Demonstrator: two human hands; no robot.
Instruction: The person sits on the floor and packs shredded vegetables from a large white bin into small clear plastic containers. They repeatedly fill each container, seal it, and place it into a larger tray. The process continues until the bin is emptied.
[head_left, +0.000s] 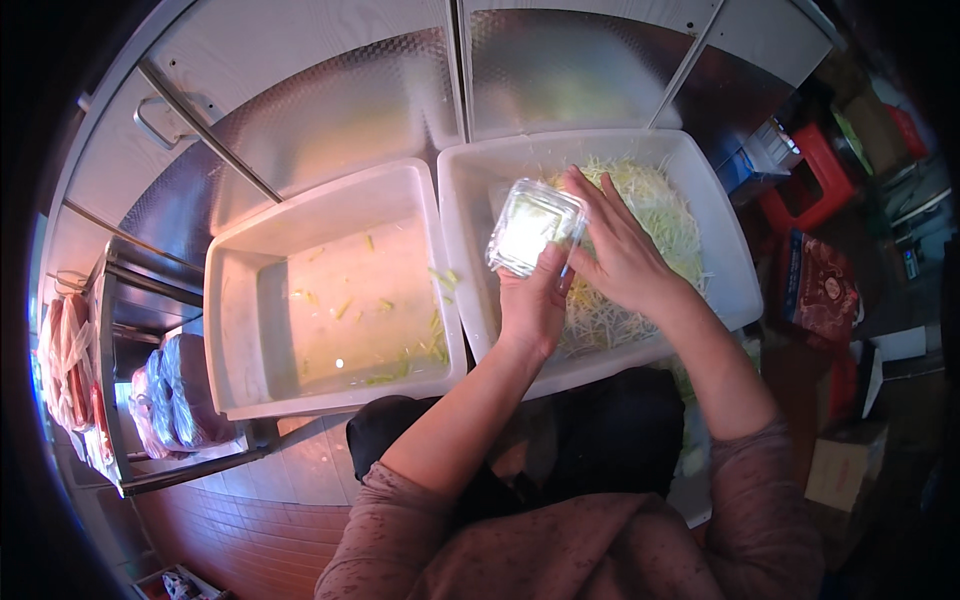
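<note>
My left hand grips a small clear plastic clamshell box from below, its thumb along the near side. Glare on the box hides most of what is inside. My right hand is against the right side of the box, fingers stretched out and spread a little. Both hands are above a large white plastic tub. Pale shredded vegetable, white to light green, lies heaped in that tub, some yellower shreds among it.
Left of it stands a second white tub holding scattered green pieces. Metal-faced cabinet doors rise behind both tubs. A metal rack with bagged goods is at left. A red plastic stool and a cardboard box are at right.
</note>
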